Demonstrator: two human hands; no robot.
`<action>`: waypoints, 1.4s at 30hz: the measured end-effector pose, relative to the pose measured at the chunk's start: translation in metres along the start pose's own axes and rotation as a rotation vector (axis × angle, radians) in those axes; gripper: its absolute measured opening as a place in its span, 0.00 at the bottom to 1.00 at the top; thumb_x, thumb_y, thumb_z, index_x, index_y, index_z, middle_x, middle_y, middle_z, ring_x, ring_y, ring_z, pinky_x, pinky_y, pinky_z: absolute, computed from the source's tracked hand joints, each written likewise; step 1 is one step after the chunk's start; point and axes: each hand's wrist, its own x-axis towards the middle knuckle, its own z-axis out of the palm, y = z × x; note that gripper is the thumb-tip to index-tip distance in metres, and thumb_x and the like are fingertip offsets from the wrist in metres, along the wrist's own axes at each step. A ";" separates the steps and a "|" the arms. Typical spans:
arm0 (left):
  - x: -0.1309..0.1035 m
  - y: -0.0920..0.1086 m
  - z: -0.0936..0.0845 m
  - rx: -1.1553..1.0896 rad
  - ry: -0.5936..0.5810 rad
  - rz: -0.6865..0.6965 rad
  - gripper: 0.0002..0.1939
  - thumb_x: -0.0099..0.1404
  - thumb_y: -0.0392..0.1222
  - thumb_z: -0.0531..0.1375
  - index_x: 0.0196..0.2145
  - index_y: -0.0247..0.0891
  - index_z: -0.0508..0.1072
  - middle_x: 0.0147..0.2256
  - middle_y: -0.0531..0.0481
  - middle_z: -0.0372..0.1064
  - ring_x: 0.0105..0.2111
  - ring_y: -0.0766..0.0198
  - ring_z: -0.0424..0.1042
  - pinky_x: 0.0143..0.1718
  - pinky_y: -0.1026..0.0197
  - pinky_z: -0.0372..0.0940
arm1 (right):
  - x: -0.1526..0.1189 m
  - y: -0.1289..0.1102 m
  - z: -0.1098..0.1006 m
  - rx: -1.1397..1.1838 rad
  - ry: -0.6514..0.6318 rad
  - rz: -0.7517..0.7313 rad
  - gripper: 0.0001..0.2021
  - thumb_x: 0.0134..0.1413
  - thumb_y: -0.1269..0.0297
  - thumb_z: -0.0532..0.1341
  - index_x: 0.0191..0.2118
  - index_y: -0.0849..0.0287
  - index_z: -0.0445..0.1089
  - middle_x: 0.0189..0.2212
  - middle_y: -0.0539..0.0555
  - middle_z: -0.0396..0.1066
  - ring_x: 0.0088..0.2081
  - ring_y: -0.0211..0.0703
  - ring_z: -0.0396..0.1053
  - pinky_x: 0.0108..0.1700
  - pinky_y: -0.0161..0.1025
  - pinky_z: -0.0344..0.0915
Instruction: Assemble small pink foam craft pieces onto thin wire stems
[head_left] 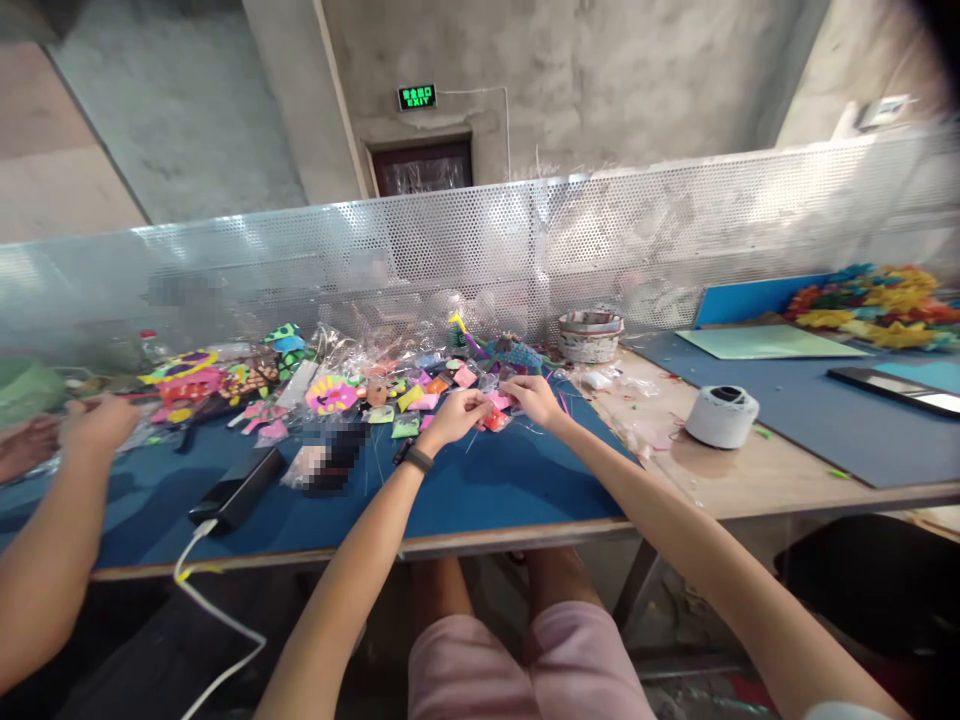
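Over the blue mat, my left hand, with a dark band on its wrist, is closed, thumb and fingers pinched. My right hand faces it, also pinched. Between their fingertips is a small pink plastic packet, and both hands seem to grip its edges. A small red-orange packet lies just below the fingertips. Left of my hands are several small coloured packets, among them a green packet and a yellow packet. Fingertip details are too small to make out.
A person's hand works at the far left. A black power bank with a white cable lies near the front edge. Colourful foam crafts, a woven basket, a white tape roll and a perforated metal screen surround the workspace.
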 end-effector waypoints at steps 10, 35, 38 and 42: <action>-0.001 0.002 -0.001 -0.049 -0.004 -0.048 0.23 0.61 0.60 0.63 0.33 0.33 0.73 0.23 0.53 0.66 0.22 0.68 0.68 0.26 0.64 0.70 | -0.012 -0.008 -0.015 -0.668 0.018 -0.532 0.16 0.69 0.60 0.54 0.56 0.51 0.72 0.48 0.54 0.76 0.45 0.43 0.74 0.40 0.33 0.65; 0.001 -0.010 -0.012 -0.058 0.084 -0.073 0.25 0.59 0.61 0.64 0.34 0.32 0.74 0.27 0.50 0.69 0.24 0.67 0.69 0.27 0.62 0.72 | -0.012 -0.024 -0.010 -0.770 -0.086 -0.681 0.12 0.68 0.60 0.54 0.46 0.56 0.73 0.54 0.59 0.67 0.51 0.51 0.65 0.51 0.48 0.63; 0.002 -0.013 -0.012 -0.060 0.098 -0.073 0.24 0.58 0.61 0.65 0.34 0.33 0.74 0.26 0.50 0.68 0.24 0.67 0.69 0.27 0.62 0.72 | -0.017 -0.026 -0.005 -0.808 -0.077 -0.655 0.12 0.69 0.63 0.53 0.49 0.56 0.72 0.55 0.60 0.66 0.50 0.52 0.63 0.49 0.48 0.61; 0.004 -0.015 -0.011 -0.052 0.091 -0.086 0.23 0.57 0.60 0.66 0.34 0.33 0.74 0.25 0.52 0.67 0.23 0.67 0.69 0.27 0.62 0.73 | -0.017 -0.023 -0.004 -0.804 -0.061 -0.611 0.11 0.67 0.68 0.53 0.46 0.56 0.72 0.55 0.61 0.63 0.51 0.54 0.60 0.49 0.49 0.60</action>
